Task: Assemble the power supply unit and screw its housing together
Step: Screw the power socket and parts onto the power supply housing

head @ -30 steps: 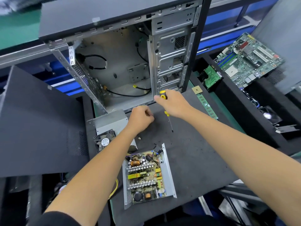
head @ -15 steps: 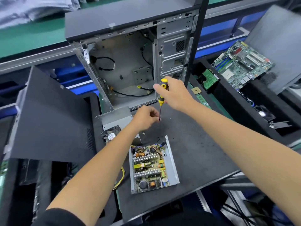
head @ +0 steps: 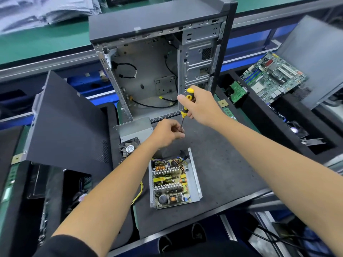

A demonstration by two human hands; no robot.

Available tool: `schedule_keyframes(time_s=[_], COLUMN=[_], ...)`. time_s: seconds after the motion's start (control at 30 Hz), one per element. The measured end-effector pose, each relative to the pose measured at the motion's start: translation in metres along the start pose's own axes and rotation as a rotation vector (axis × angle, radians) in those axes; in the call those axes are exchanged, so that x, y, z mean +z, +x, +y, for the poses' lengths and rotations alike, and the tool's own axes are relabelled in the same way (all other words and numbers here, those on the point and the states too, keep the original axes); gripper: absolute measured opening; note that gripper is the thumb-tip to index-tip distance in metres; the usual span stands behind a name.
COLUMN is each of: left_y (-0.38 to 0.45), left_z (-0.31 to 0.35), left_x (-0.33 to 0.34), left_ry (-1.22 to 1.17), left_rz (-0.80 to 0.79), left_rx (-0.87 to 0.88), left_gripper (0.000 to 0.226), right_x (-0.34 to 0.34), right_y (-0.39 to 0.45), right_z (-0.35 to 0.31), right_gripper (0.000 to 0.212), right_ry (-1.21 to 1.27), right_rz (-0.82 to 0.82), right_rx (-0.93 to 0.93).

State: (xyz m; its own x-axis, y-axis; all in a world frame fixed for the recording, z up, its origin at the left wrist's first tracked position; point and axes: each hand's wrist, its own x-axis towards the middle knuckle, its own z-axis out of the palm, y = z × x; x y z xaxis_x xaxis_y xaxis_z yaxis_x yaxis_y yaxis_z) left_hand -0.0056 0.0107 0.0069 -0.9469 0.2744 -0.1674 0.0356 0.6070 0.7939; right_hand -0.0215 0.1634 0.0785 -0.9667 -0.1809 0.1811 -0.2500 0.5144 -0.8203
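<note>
The open power supply base (head: 194, 175) lies on the black mat, its circuit board (head: 170, 182) facing up. Behind and to its left rests the grey housing cover (head: 134, 128), with the fan (head: 129, 148) at its near edge. My right hand (head: 201, 107) grips the yellow and black screwdriver (head: 187, 101) by the handle, shaft pointing down. My left hand (head: 166, 134) is just below it, above the mat between cover and base. Its curled fingertips pinch at the tip of the shaft. Whatever small part sits between them is hidden.
An empty computer case (head: 157, 75) stands upright behind the mat (head: 222, 164). A dark side panel (head: 66, 125) leans at the left. A motherboard (head: 274, 75) and a green card (head: 237, 91) lie in foam trays at the right. Yellow wires (head: 138, 193) trail off the mat's left edge.
My right hand has swung the screwdriver from slanting over the mat to upright. Its tip now meets my left fingertips, which have lifted slightly off the mat.
</note>
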Motion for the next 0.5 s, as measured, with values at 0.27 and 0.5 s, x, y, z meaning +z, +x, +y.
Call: schedule_keyframes(time_s=[0.27,0.5], left_y=[-0.011,-0.019], left_z=[-0.001,-0.001], left_x=[0.002,0.002], left_ry=[0.053,0.036], left_rz=[0.013,0.006], left_rx=[-0.029,-0.010], left_gripper=[0.015,0.011], right_x=[-0.001,0.004], right_y=[-0.008,-0.017], right_z=[0.000,-0.001], right_gripper=[0.031,0.029], right_ry=[-0.042,-0.021], right_rz=[0.009,-0.001], right_rx=[-0.041,-0.057])
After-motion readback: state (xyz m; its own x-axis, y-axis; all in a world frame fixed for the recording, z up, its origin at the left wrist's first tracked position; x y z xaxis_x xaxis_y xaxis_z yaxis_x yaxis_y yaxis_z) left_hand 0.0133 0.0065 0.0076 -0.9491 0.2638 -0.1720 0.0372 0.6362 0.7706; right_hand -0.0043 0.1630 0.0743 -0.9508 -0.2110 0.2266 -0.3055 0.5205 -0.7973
